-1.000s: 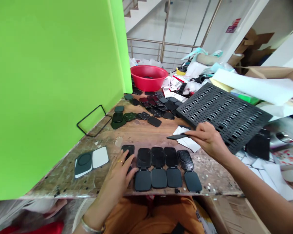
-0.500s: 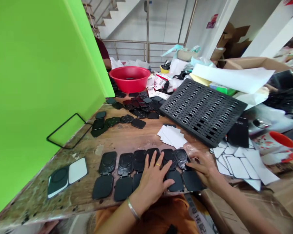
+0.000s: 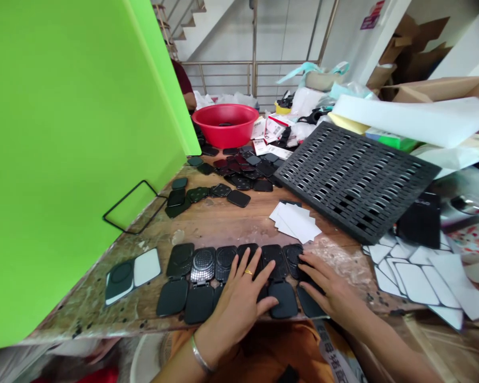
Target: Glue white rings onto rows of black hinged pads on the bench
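Note:
Black hinged plates (image 3: 172, 298) lie unfolded side by side along the near table edge. Their upper squares carry round ring patterns, and one textured square (image 3: 203, 264) catches the light. My left hand (image 3: 239, 292) rests with spread fingers across the middle of the row and hides parts of it. At the right end, my right hand (image 3: 331, 287) lies over the last hinged plate (image 3: 293, 258), fingers stretched out and touching it. Left of the row lies a similar hinged piece with a black ring square and a white square (image 3: 147, 267).
A black slotted tray (image 3: 355, 178) leans at the right. White cards (image 3: 297, 222) are fanned out before it, and white sheets (image 3: 417, 279) lie farther right. Loose black plates (image 3: 239, 198) and a red basin (image 3: 225, 127) stand behind. A green panel (image 3: 83, 133) borders the left.
The view has shifted, so the table things appear moved slightly. My right hand's fingers have straightened and spread over the rightmost plate. My left hand remains on the row.

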{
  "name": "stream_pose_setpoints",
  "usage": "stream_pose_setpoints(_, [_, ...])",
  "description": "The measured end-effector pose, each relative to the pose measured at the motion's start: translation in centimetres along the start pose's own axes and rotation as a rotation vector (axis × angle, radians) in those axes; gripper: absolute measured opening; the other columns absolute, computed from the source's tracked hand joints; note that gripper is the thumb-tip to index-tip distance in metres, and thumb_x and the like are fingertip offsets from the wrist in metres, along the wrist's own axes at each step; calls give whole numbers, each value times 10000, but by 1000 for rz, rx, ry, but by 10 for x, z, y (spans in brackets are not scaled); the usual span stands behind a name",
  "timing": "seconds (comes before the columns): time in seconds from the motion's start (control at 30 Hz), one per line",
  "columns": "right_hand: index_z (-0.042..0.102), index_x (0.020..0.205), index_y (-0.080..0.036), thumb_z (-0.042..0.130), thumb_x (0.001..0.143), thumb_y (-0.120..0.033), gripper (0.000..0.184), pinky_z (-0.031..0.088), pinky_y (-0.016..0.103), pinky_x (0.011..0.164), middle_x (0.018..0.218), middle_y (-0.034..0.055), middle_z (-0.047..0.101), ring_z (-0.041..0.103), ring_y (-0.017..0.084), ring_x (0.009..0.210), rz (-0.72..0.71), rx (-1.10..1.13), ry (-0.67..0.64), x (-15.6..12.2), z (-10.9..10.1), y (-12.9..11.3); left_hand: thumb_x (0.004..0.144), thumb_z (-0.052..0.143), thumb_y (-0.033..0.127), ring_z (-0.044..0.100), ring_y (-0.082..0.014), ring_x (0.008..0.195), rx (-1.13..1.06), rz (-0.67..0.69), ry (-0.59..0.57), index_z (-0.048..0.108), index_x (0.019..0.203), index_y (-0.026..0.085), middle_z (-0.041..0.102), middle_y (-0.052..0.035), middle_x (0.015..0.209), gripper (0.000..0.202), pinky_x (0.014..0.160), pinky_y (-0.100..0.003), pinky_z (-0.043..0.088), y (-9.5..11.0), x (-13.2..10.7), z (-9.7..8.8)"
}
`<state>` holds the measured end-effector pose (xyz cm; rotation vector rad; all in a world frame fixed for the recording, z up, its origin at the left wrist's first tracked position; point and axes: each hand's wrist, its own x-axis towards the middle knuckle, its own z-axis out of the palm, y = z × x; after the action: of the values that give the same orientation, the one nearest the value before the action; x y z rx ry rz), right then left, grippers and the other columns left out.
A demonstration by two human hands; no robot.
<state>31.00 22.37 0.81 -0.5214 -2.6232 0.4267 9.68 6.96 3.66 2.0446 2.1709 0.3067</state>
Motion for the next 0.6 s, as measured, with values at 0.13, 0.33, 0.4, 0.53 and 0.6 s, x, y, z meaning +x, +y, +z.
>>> stream_pose_setpoints(0.13, [585,1243,-140,516,914,-240,351,460,458,1041,1323,164,557,500,255,1267,4,-23,44,3,3,-6,924,497,386,178,-288,1437,56,-129,94,234,1473,297,204,-94,1565,615,1126,-550,288,-34,-26,-15])
stream_pose_setpoints(0.33, [530,1316,-106,523,911,-250,429,405,508,1079,1394,182,490,394,287,1350,-42,-33,1,8,13,-13,966,331,428,280,-297,1403,203,-365,226,376,1412,158,345,-156,1499,523,1101,-540,334,-98,-85,-21])
stream_pose_setpoints(0.4, [531,1319,-116,517,915,-265,431,417,510,1069,1403,176,483,406,292,1342,-22,-55,-8,10,18,-13,965,313,441,298,-296,1396,235,-382,219,374,1409,132,363,-165,1487,545,1095,-535,346,-110,-100,-16])
stream_pose_setpoints(0.53, [537,1320,-127,506,919,-269,426,416,498,1072,1415,169,474,408,295,1339,43,-78,-34,13,22,-16,943,308,467,362,-333,1356,288,-307,256,392,1389,117,408,-177,1455,573,1059,-555,375,-126,-119,1])
stream_pose_setpoints(0.6, [552,1300,-109,519,911,-275,425,415,496,1072,1396,179,492,418,306,1331,74,-80,-42,16,19,-21,917,320,474,406,-368,1319,283,-263,318,385,1389,111,439,-197,1426,599,1013,-564,410,-135,-123,11])
